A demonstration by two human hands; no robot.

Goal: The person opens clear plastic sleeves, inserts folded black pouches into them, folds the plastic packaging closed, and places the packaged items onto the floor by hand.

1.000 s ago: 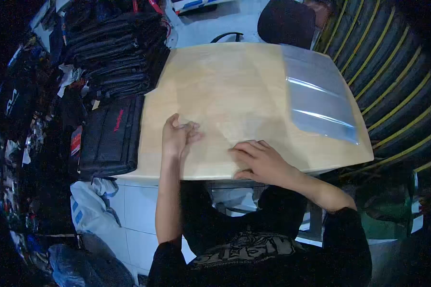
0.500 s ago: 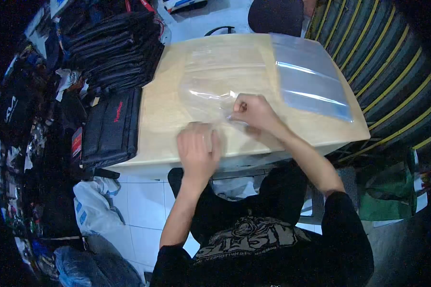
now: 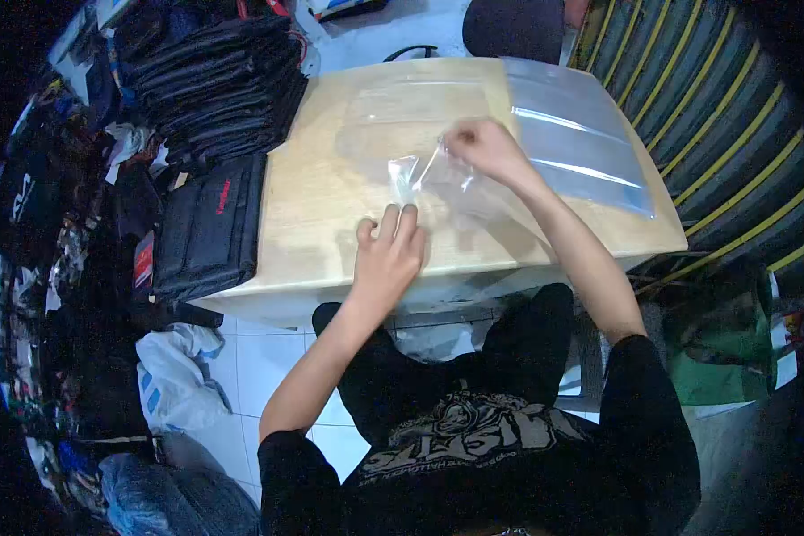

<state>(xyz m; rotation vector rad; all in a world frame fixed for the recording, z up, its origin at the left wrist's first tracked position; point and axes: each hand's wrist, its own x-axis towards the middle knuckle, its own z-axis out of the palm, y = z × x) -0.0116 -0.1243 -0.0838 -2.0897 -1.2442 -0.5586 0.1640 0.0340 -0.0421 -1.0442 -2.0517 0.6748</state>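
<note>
Head cam: L hand (image 3: 390, 252) low over front half of table, fingers part-bent and a bit spread, tips at near end of clear plastic film (image 3: 403, 172); can't tell if it grips film or just touches. R hand (image 3: 496, 154) farther fwd and to the right, fingers curled in, thumb & fingertips closed on film in a pinch, edge bunched there. Film lies between the two hands, crumpled, catching glare; one part hangs below R hand, exact outline hard to read.

Light wood-top table (image 3: 308, 210) under all this. Beyond hands, more clear plastic (image 3: 417, 103) flat on tabletop, v. faint; can't tell if separate pc. R side of table: clear plastic sheets (image 3: 572, 138), flat, two bright glare lines across, well apart from L hand, near R forearm.

L edge of table: black case (image 3: 207, 228) w/ red lettering, too small to read. Behind it, tall stack of black cases (image 3: 219, 89), roughly piled. Floor, L: white bag (image 3: 180, 380), rumpled, on white tile (image 3: 330, 442). Floor, R: green bag (image 3: 719, 357) below table ht. Far R: dark ribbed stack w/ yellow stripes (image 3: 719, 134).
</note>
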